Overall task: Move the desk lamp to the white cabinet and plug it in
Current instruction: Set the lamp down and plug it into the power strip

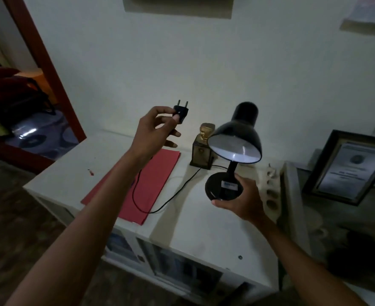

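Your right grip (240,200) clasped the base of the desk lamp (232,151) above the white cabinet (204,228), near its right edge, while your left grip (154,131) pinched the plug (180,113), prongs up. Bare surface lay near you; a red folder (151,184) lay left, a small bust (203,146) behind the lamp, and a power strip (271,193) right. The framed certificate (347,168) was too dim to read.

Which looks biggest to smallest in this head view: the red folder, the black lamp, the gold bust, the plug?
1. Red folder
2. Black lamp, though it is held nearer the camera
3. Gold bust
4. Plug
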